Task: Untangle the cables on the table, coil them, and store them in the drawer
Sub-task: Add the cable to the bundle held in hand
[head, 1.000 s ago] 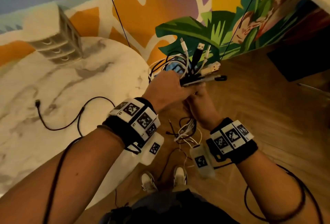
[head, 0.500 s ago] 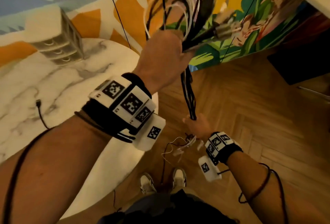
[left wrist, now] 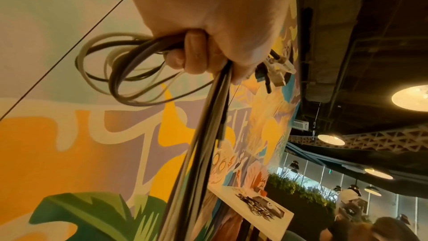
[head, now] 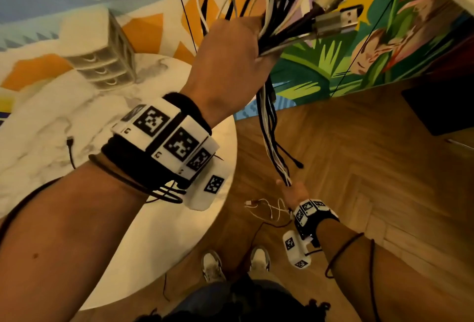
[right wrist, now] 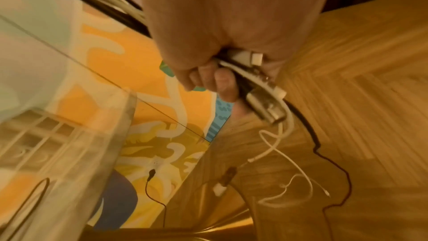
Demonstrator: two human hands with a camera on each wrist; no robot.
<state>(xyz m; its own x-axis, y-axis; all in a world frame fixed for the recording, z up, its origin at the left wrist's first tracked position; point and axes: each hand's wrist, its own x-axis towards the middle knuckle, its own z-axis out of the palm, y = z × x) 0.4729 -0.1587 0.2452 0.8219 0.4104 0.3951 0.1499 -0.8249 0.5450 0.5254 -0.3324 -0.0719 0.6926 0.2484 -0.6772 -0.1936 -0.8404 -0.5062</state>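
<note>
A bundle of black and white cables (head: 268,126) hangs stretched between my two hands. My left hand (head: 230,57) is raised high and grips the bundle's upper part (left wrist: 208,116), with loops (left wrist: 120,72) and USB plugs (head: 333,21) sticking out above the fist. My right hand (head: 292,192) is low, by the table edge, and grips the bundle's lower ends (right wrist: 259,83), with several plugs poking out of the fist. Thin white cable ends (right wrist: 289,186) dangle below it. One black cable (head: 70,151) lies on the marble table (head: 77,121).
A small white drawer unit (head: 102,62) stands at the far side of the round table, against the painted wall. A wooden floor (head: 359,167) lies to the right. My shoes (head: 213,265) are below, next to the table edge.
My left hand has risen with the bundle's top, and my right hand has slid down along the cables, so the bundle is now drawn out long between them.
</note>
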